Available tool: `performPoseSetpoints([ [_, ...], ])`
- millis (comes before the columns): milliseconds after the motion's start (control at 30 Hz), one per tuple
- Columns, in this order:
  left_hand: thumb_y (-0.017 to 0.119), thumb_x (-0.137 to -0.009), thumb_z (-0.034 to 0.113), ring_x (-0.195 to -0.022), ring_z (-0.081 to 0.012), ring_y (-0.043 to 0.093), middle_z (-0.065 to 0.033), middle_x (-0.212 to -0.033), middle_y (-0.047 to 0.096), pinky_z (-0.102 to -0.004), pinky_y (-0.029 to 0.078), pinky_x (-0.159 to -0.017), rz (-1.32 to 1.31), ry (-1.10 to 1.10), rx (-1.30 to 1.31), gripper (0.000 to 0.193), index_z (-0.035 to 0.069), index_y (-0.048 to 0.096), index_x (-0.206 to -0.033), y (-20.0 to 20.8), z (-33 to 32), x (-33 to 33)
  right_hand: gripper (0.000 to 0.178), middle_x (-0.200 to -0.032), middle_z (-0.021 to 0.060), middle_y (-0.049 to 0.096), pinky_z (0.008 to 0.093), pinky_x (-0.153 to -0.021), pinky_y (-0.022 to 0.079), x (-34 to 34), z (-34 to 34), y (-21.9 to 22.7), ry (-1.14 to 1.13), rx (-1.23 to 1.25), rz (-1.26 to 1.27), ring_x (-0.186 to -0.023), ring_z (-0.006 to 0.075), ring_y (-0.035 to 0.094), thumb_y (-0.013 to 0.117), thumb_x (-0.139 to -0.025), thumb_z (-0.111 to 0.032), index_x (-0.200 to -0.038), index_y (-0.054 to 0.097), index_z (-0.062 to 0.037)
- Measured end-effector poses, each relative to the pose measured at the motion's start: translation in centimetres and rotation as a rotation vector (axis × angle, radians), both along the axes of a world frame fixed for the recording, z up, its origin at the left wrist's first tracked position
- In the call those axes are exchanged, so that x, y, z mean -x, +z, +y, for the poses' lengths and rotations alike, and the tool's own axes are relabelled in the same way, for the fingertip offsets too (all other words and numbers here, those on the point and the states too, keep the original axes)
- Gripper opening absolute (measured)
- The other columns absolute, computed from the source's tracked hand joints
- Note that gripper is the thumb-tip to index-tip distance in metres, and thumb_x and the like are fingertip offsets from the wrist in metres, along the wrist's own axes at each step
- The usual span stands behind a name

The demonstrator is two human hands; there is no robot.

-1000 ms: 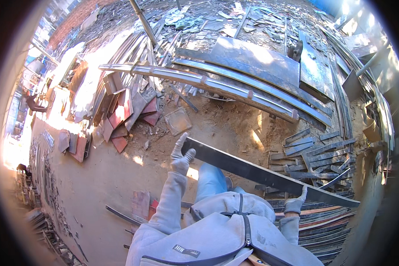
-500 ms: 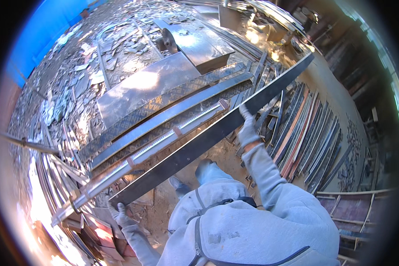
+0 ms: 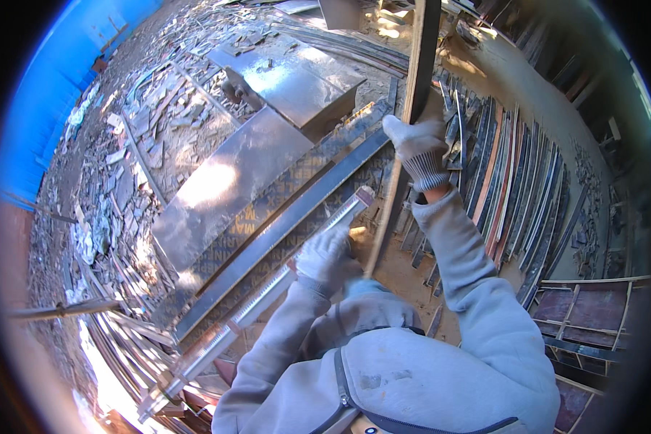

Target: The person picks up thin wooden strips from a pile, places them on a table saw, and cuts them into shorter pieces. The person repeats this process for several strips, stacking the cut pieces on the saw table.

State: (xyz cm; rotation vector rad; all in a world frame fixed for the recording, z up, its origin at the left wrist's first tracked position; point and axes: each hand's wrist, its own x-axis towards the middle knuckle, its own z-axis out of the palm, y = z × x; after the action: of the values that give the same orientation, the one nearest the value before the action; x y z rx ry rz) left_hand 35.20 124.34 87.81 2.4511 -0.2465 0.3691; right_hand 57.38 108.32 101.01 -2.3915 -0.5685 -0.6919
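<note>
My gloved right hand [image 3: 418, 148] is closed around a long, narrow dark board [image 3: 418, 65], turned so its pale edge faces up. The board runs from the far edge of the view down toward my body. My gloved left hand [image 3: 325, 259] is over the long metal rail with a graduated scale [image 3: 264, 300]. Motion blurs its fingers, so I cannot tell whether it touches the rail. Beyond the rail lies a machine bed with a printed dark panel strip [image 3: 267, 199] and a shiny metal tabletop [image 3: 231, 166]. A round saw blade [image 3: 240, 90] stands up at the tabletop's far edge.
To the right, many long strips [image 3: 510, 173] lie stacked side by side on the ground. Scrap pieces [image 3: 152, 137] cover the ground at the far left, before a blue wall [image 3: 43, 108]. More thin strips [image 3: 123, 340] are heaped at the near left.
The board has swung from lying diagonally across in front of me to pointing away. My left hand has left its near end and moved right, over the rail. My right hand still grips the board.
</note>
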Motion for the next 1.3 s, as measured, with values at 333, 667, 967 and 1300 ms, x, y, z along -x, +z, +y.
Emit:
performPoseSetpoints([
  [333, 0.094, -0.075, 0.035, -0.157, -0.04, 0.038, -0.0159, -0.169, 0.038, -0.0583, 0.03, -0.13, -0.49, 0.122, -0.799, 0.105, 0.021, 0.041, -0.164, 17.3, 12.4, -15.6, 0.106, -0.094, 0.0174, 0.068, 0.0495, -0.06, 0.061, -3.8, -1.6, -7.7, 0.45, -0.053, 0.065, -0.071, 0.0366, 0.07, 0.09, -0.067, -0.012, -0.161, 0.041, -0.0058],
  [667, 0.078, -0.076, 0.016, -0.1, -0.0354, 0.067, -0.0114, -0.108, 0.069, -0.0494, 0.051, -0.091, 0.264, 0.148, -0.636, 0.069, 0.014, 0.058, -0.141, -0.1, 24.0, -3.7, 0.081, -0.111, 0.013, 0.069, 0.0452, -0.087, 0.056, -6.3, 3.3, -16.6, 0.976, 0.464, 0.046, -0.095, 0.0294, 0.069, 0.077, -0.083, -0.023, -0.157, 0.051, -0.0026],
  [967, 0.099, -0.064, 0.035, -0.12, -0.0365, 0.065, -0.0119, -0.128, 0.069, -0.0522, 0.049, -0.104, 0.553, 0.562, -0.392, 0.101, 0.017, 0.05, -0.15, -12.7, 25.7, 1.4, 0.047, -0.135, 0.014, 0.065, 0.0438, -0.114, 0.044, -25.2, 1.7, -24.1, 0.761, 0.775, 0.075, -0.128, 0.0329, 0.061, 0.062, -0.092, -0.013, -0.139, 0.063, -0.0096],
  [1300, 0.102, -0.058, 0.037, -0.142, -0.0366, 0.052, -0.0155, -0.155, 0.054, -0.0513, 0.046, -0.116, 0.742, 0.52, -0.336, 0.111, 0.01, 0.05, -0.151, -18.6, 27.5, -2.4, 0.044, -0.128, 0.0114, 0.064, 0.0446, -0.108, 0.046, -29.8, 5.5, -29.3, 0.769, 1.132, 0.14, -0.124, 0.0301, 0.062, 0.062, -0.092, -0.016, -0.136, 0.058, -0.0101],
])
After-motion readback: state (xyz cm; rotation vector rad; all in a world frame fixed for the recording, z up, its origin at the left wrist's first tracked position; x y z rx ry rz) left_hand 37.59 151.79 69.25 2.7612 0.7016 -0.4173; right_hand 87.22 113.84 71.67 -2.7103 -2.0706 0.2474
